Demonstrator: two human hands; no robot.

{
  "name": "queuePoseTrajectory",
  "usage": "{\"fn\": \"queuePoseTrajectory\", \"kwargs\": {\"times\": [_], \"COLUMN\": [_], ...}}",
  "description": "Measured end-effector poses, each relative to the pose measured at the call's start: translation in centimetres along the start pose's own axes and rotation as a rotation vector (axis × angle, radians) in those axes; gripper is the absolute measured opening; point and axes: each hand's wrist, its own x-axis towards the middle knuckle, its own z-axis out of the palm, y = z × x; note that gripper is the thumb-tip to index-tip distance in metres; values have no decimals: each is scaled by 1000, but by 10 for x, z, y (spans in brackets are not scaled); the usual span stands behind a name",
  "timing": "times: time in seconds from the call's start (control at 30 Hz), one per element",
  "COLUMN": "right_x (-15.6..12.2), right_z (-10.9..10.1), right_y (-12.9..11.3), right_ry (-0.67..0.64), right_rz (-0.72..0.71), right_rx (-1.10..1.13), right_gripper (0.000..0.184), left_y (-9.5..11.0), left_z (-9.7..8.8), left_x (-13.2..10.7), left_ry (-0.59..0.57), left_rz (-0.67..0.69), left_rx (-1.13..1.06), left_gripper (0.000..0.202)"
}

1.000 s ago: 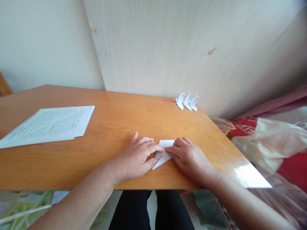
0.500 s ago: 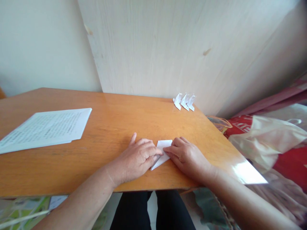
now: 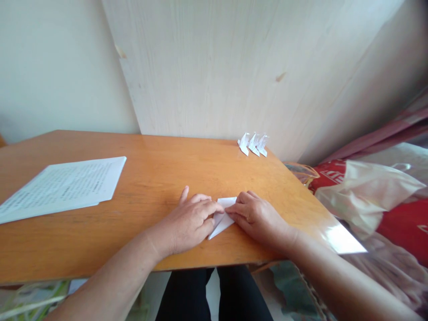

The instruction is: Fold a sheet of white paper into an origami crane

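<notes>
A small piece of folded white paper [image 3: 222, 226] lies on the wooden table near its front edge, between my two hands. From the left, my left hand [image 3: 195, 218] has its index fingertip on the paper and its thumb at the lower left side, with the little finger sticking out. My right hand [image 3: 252, 213] pinches the right part of the paper, fingers bent together, and covers that edge. The fingertips of both hands almost meet over the fold. What lies beneath them is hidden.
A stack of printed sheets [image 3: 67, 185] lies on the left of the table [image 3: 160, 165]. Three folded paper pieces [image 3: 253, 145] stand at the back right corner against a pale board [image 3: 207, 80]. Bags [image 3: 364, 191] and cloth are beyond the right edge.
My left index finger has shifted slightly up and left on the paper, showing more of the fold. The right hand keeps its grip. The camera view has tilted a little.
</notes>
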Motion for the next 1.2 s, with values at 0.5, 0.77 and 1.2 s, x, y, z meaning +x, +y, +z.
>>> {"fn": "queuePoseTrajectory", "kwargs": {"times": [0.5, 0.77, 1.2], "right_x": [1, 4, 8], "right_z": [4, 7, 6], "right_y": [6, 9, 15], "right_ry": [43, 50, 17], "right_rz": [87, 246, 286], "right_rx": [86, 173, 236], "right_gripper": [15, 14, 15], "left_y": [-8, -10, -6], "left_z": [-15, -6, 1], "left_x": [32, 29, 29], "left_ry": [-137, -117, -71], "left_rz": [238, 172, 192], "left_rx": [121, 88, 82], "left_gripper": [12, 11, 16]}}
